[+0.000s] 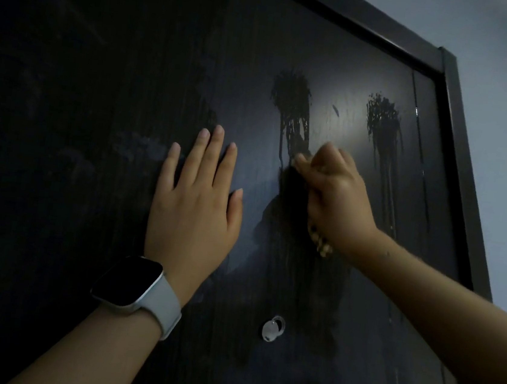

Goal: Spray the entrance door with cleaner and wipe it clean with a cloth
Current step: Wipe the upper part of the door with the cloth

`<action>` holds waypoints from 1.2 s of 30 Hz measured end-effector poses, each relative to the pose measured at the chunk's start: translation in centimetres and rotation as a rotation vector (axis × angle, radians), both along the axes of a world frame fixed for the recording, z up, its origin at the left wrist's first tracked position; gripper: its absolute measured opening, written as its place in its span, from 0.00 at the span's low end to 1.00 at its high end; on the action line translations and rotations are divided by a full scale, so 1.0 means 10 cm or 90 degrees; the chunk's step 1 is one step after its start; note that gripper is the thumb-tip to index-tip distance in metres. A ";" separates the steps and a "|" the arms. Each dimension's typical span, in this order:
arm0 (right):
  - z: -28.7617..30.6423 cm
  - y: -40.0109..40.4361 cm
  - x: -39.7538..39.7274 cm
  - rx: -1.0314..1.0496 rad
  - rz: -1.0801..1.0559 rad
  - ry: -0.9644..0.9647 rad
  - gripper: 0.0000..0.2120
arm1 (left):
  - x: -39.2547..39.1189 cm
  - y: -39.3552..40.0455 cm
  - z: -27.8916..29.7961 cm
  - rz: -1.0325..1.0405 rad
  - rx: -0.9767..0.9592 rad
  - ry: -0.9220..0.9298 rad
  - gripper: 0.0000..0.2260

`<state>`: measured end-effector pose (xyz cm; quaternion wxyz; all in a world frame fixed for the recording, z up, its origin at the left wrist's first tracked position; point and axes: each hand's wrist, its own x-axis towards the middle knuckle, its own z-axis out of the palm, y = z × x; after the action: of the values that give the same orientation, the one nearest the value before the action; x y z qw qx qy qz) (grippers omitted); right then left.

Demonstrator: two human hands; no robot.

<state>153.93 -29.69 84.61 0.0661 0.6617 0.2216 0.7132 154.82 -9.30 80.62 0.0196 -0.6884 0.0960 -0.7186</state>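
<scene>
At the upper middle of the dark entrance door (pixel 106 86), the right hand (pixel 338 198) is closed in a fist around a bunched cloth (pixel 322 245), only a scrap of which shows below the palm, and presses it into the foot of the nearer wet spray patch (pixel 293 111); the left hand (pixel 195 204), fingers straight and spread, lies flat on the panel just beside it, a watch (pixel 135 285) on its wrist. The farther spray patch (pixel 383 121), near the door frame (pixel 458 158), is untouched and already running in streaks. Judged risk: those runs may dry into marks or reach the peephole (pixel 273 328) below, and the bracing palm may print the panel.
</scene>
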 end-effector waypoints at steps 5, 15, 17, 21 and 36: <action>0.14 -0.04 -0.01 -0.025 0.036 -0.001 0.15 | 0.00 0.00 0.00 -0.007 0.002 0.004 0.26; 0.01 -0.07 0.07 0.001 0.080 -0.015 0.13 | 0.01 0.00 0.00 -0.018 -0.001 0.005 0.26; 0.24 -0.03 0.06 0.014 0.074 -0.015 0.12 | 0.01 0.00 0.00 -0.017 0.000 0.005 0.26; 0.76 0.13 0.10 0.106 0.128 -0.031 0.11 | 0.01 0.00 0.00 -0.008 0.001 0.006 0.26; 0.41 0.11 0.30 0.376 0.397 -0.018 0.07 | 0.02 0.02 0.01 -0.030 0.004 -0.003 0.26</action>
<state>156.94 -28.60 88.74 -0.3422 0.5437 0.1963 0.7408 155.04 -9.13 80.71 0.0049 -0.6845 0.1144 -0.7200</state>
